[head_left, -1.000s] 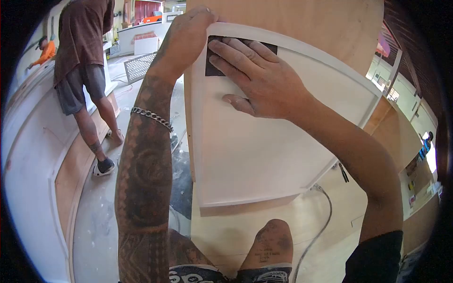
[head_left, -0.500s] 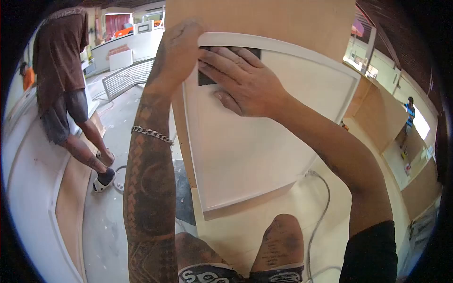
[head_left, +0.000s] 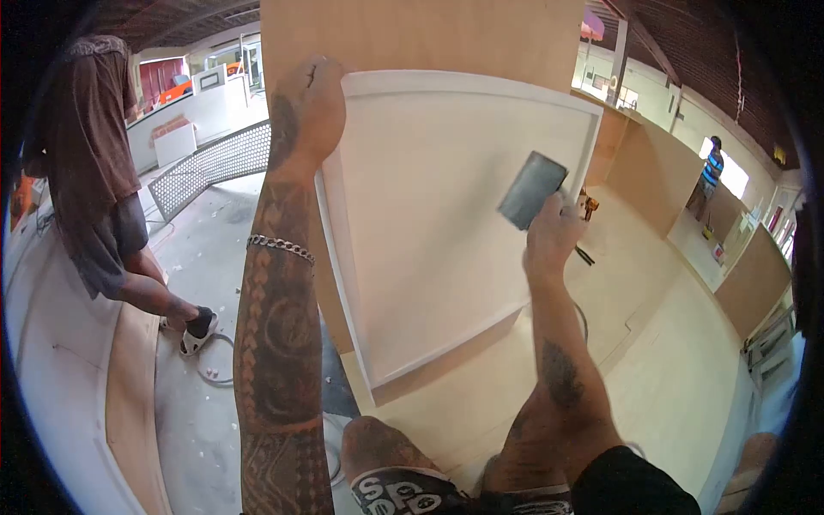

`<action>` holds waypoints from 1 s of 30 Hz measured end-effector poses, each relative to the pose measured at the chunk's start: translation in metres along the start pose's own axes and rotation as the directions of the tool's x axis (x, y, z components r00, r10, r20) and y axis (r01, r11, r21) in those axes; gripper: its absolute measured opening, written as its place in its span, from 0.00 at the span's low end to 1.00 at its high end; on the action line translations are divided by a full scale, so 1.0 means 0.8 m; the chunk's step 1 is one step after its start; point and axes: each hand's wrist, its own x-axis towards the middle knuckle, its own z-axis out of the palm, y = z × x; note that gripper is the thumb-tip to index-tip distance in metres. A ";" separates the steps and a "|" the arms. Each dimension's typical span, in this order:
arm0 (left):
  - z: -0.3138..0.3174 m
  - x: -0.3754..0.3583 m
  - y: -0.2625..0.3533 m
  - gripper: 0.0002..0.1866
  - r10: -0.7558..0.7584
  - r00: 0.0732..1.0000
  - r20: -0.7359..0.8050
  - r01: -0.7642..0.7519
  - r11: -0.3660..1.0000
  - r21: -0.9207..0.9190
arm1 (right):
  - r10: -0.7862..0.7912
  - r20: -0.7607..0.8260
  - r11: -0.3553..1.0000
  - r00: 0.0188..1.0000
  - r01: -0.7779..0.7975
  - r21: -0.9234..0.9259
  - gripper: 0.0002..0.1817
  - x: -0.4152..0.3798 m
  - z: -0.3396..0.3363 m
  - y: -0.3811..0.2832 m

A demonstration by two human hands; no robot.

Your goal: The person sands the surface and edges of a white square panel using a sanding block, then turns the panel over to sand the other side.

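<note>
A white panel [head_left: 429, 249] with a raised rim stands in front of me, leaning a little. My left hand [head_left: 311, 107] is closed over its upper left corner; the fingertips are hidden. My right hand [head_left: 554, 233] pinches a dark grey, dusty rectangular sheet of sandpaper [head_left: 530, 190] by its lower right edge. The sandpaper is in front of the panel's right side, apparently off the surface, and a soft shadow falls on the white face.
Behind the panel rises a plain wooden board [head_left: 421, 34]. A co-worker [head_left: 90, 146] stands at the left beside a long white curved piece [head_left: 51, 343]. A perforated metal sheet [head_left: 210, 167] lies beyond. Right of the panel, a drill [head_left: 589, 204] rests on the wooden surface; another person [head_left: 711, 167] is farther back.
My right hand has moved from the panel's upper left to its right side, taking the sandpaper along. My left hand keeps its hold on the corner. The view has turned slightly right.
</note>
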 end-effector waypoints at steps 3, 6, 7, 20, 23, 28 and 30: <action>-0.001 0.000 0.005 0.19 0.059 0.998 -0.024 -0.059 0.998 0.017 | 0.408 0.292 0.128 0.865 -0.371 0.920 0.16 -0.039 0.007 -0.053; -0.004 -0.004 0.011 0.18 0.064 0.998 -0.023 -0.064 0.998 0.020 | 0.354 0.291 -0.059 0.889 -0.289 0.956 0.15 -0.019 0.031 -0.049; -0.007 -0.002 0.013 0.18 0.090 0.996 -0.029 -0.088 0.995 0.053 | 0.361 0.264 -0.064 0.895 -0.259 0.964 0.14 -0.006 0.033 -0.053; -0.011 -0.002 0.026 0.18 -0.051 0.999 0.003 0.050 0.998 0.039 | 0.071 0.325 -0.410 0.943 -0.270 0.871 0.21 0.057 0.069 -0.162; -0.022 0.004 -0.002 0.19 0.115 0.993 0.024 -0.117 0.988 0.096 | 0.261 0.151 -0.003 0.953 -0.156 0.988 0.23 -0.012 0.103 -0.235; -0.022 -0.009 0.005 0.22 -0.050 0.999 -0.004 0.049 0.999 -0.017 | 0.421 0.203 -0.100 0.884 -0.178 0.979 0.26 0.066 0.068 -0.190; -0.021 -0.015 0.008 0.22 -0.052 0.999 -0.002 0.052 0.998 -0.020 | 0.448 0.309 -0.321 0.839 -0.171 0.931 0.26 0.100 0.060 -0.167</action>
